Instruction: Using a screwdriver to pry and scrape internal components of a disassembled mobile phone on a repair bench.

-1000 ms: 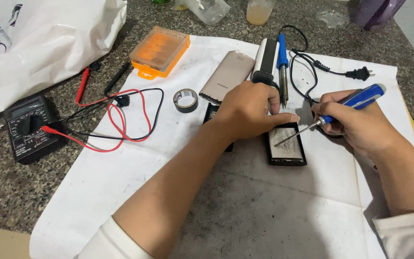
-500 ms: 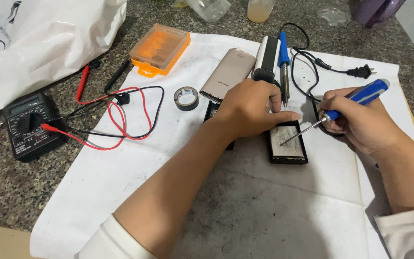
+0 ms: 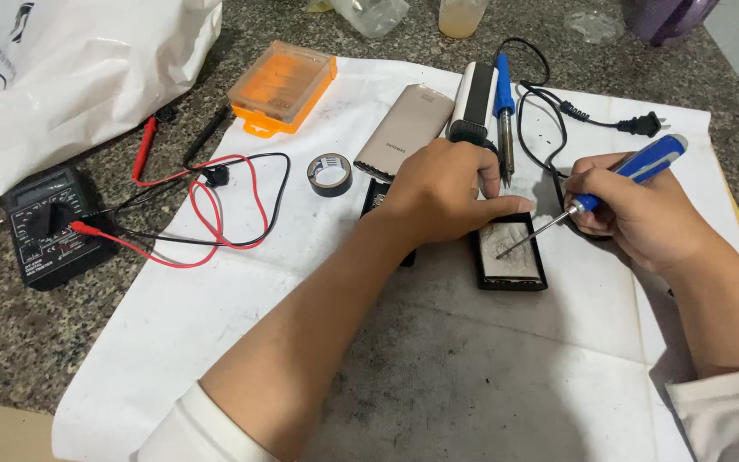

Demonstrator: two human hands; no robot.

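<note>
- A blue screwdriver is gripped in the right hand; its tip is pushed inside the open black case.
- The case is pinned on the white paper by the left hand, fingers flat.
- The case is already opened; nothing is lifted out yet.

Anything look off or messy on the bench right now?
The white paper sheet is smudged grey-black near the black-framed device that the right hand probes with a screwdriver. The multimeter leads lie tangled. Nothing looks spilled.
</note>
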